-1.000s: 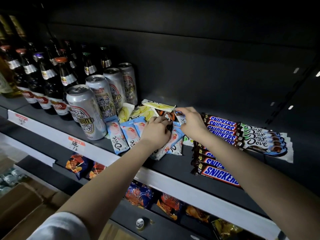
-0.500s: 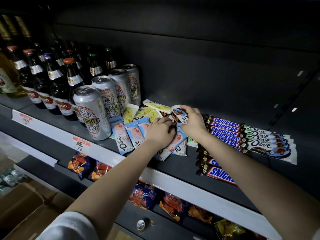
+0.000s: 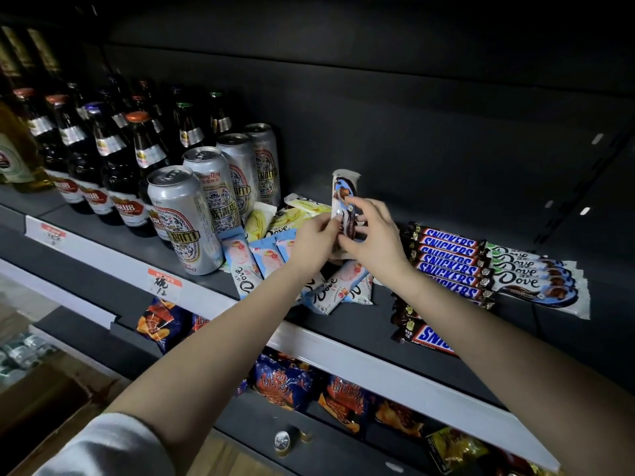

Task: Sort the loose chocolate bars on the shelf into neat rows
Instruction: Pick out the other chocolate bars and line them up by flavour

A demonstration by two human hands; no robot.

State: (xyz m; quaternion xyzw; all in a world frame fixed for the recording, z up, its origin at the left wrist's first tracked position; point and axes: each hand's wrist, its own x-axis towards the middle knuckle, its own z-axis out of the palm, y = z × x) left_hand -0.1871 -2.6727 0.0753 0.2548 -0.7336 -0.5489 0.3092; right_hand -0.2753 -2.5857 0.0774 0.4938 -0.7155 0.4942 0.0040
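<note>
Fingers (image 3: 361,205) of left hand (image 3: 314,240) and right hand (image 3: 376,240) are pinched on an upright Dove bar (image 3: 344,185); the matching row (image 3: 536,280) lies rightward.

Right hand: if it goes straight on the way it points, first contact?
Probably the left hand, which meets the right hand on the upright Dove bar both hold; past that, the yellow bars. Depth is unclear.

Dim light, dark grey back panel (image 3: 429,108), brown floor (image 3: 230,458).
</note>
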